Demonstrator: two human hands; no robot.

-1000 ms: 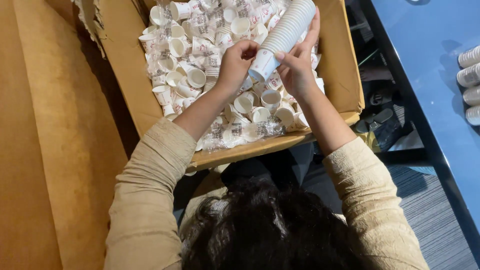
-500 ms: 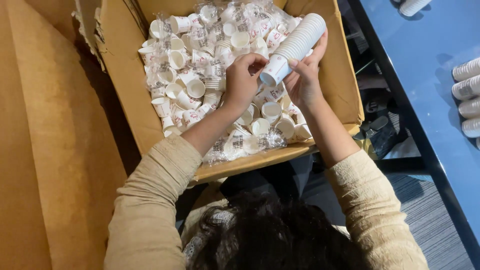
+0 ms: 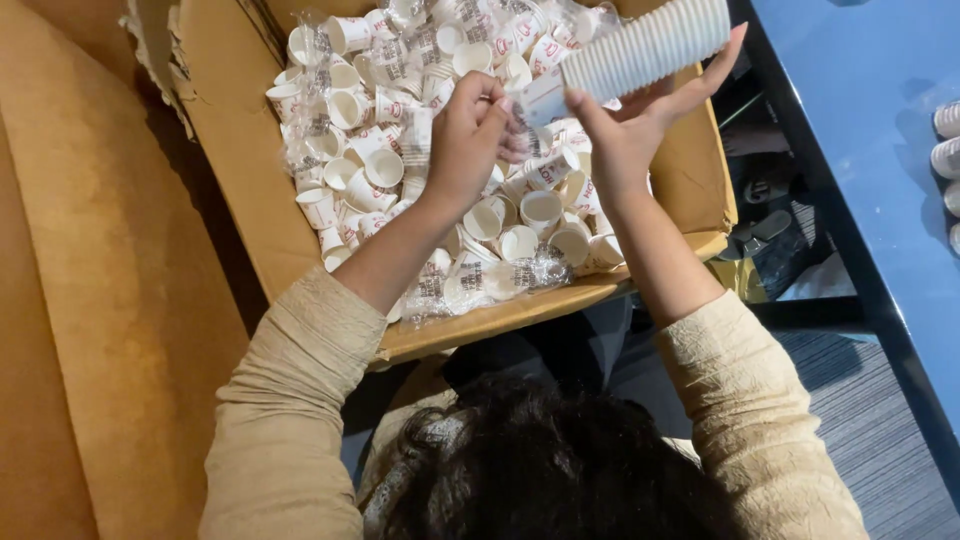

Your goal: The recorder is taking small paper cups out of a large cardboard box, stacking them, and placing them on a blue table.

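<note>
A long stack of nested white paper cups [image 3: 648, 45] lies across my right hand [image 3: 630, 135], tilted up toward the right, my fingers cupped under it. My left hand [image 3: 468, 140] pinches a small white cup [image 3: 540, 95] at the stack's near end. Below both hands sits an open cardboard box [image 3: 240, 190] filled with several loose small white paper cups [image 3: 365, 150] and clear plastic wrapping.
A large cardboard flap [image 3: 90, 300] lies at the left. A blue table [image 3: 870, 140] with a dark edge stands at the right, with more white cup stacks [image 3: 948, 150] on it. Dark hair [image 3: 540, 470] fills the bottom of the view. Grey floor shows at lower right.
Both hands have risen with the stack, which now tilts flatter toward the right. My left hand has shifted from over the loose cups to the stack's near end.
</note>
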